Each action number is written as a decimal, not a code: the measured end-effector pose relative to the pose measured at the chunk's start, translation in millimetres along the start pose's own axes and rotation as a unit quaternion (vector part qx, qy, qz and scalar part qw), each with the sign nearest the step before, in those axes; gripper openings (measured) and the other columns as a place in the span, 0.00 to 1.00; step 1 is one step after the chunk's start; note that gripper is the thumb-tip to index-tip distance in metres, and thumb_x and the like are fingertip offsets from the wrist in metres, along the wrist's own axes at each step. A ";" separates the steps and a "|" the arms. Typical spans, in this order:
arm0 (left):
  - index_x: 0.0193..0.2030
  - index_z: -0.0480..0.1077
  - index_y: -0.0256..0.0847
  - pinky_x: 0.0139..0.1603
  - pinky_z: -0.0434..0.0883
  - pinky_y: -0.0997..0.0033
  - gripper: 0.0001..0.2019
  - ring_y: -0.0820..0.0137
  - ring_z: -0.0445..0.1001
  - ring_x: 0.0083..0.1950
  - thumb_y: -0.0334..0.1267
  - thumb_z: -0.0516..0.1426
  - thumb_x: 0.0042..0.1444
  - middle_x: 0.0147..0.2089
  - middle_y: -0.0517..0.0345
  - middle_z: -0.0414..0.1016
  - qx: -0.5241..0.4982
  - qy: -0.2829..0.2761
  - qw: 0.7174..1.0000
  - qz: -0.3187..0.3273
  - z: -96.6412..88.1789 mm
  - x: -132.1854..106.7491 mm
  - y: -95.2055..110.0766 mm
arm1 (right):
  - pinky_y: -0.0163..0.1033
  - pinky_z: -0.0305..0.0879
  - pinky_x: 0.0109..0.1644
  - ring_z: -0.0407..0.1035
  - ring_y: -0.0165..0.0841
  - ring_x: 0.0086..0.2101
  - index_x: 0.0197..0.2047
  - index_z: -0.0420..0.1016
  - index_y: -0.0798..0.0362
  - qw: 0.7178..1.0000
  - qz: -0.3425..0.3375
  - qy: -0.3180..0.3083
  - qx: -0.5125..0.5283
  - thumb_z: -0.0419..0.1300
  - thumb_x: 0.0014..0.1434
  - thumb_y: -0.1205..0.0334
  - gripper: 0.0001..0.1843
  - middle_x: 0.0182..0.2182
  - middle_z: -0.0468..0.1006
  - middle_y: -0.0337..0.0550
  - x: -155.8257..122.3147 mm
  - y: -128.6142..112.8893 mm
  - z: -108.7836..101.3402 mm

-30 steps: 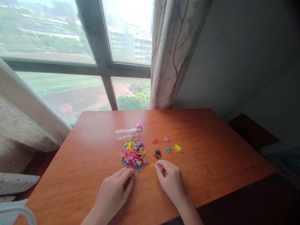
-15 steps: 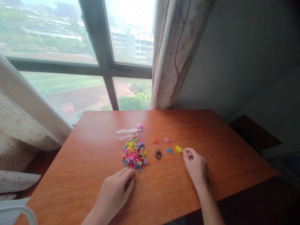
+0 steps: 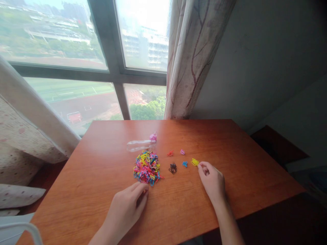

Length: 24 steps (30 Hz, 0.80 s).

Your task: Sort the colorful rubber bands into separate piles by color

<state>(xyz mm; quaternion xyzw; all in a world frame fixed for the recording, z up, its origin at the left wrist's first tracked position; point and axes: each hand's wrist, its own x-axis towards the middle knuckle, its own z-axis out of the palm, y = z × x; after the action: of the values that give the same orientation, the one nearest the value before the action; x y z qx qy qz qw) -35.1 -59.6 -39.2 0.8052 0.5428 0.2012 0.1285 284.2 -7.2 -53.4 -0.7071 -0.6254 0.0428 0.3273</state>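
Observation:
A mixed heap of small coloured rubber bands point(image 3: 146, 167) lies on the wooden table point(image 3: 176, 207). Just in front of it rests my left hand point(image 3: 127, 204), fingers curled together; what they hold, if anything, is hidden. My right hand point(image 3: 211, 178) has its thumb and fingertips pinched at the edge of a small group of yellow rubber bands point(image 3: 195, 162). Between the heap and that hand lie little groups by colour: black bands point(image 3: 173, 168), blue bands point(image 3: 184, 164), red bands point(image 3: 170, 153) and pink bands point(image 3: 182, 151).
Behind the heap lies a clear plastic container point(image 3: 139, 145) with a pink cap point(image 3: 153, 137). The window point(image 3: 119, 75) and a patterned curtain point(image 3: 190, 68) stand beyond the table's far edge. A white curved object point(image 3: 28, 228) is at the lower left.
My right hand has shifted very slightly left against the yellow bands. My left hand and the groups of bands look the same.

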 end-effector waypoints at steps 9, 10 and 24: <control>0.40 0.70 0.45 0.30 0.68 0.77 0.08 0.71 0.78 0.32 0.35 0.49 0.63 0.34 0.61 0.78 -0.019 0.027 0.999 -0.012 -1.7 -0.1 0.3 | 0.34 0.59 0.30 0.67 0.31 0.23 0.34 0.75 0.51 0.996 -0.062 -0.042 0.055 0.53 0.64 0.57 0.12 0.23 0.75 0.39 -20.7 -44.3 9.9; 0.40 0.70 0.46 0.30 0.68 0.77 0.08 0.71 0.78 0.32 0.35 0.50 0.63 0.34 0.62 0.78 -0.021 0.035 0.999 -0.016 -1.7 -0.2 -0.4 | 0.34 0.59 0.31 0.68 0.31 0.24 0.34 0.75 0.51 0.994 -0.072 -0.054 0.064 0.52 0.64 0.59 0.12 0.24 0.75 0.39 -24.8 -51.6 12.5; 0.38 0.71 0.46 0.29 0.67 0.75 0.10 0.70 0.77 0.30 0.41 0.50 0.65 0.31 0.62 0.76 0.073 0.036 0.997 -0.002 -1.0 10.5 12.5 | 0.35 0.53 0.32 0.68 0.31 0.26 0.33 0.72 0.50 0.978 -0.145 -0.128 0.080 0.55 0.61 0.69 0.08 0.25 0.74 0.36 -56.5 -99.8 32.3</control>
<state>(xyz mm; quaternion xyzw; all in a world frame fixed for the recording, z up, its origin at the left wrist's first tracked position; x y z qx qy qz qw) -21.9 -54.6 -31.1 0.8035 0.5621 0.1899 0.0497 171.5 -45.2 -46.9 -0.5691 -0.7524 0.1349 0.3030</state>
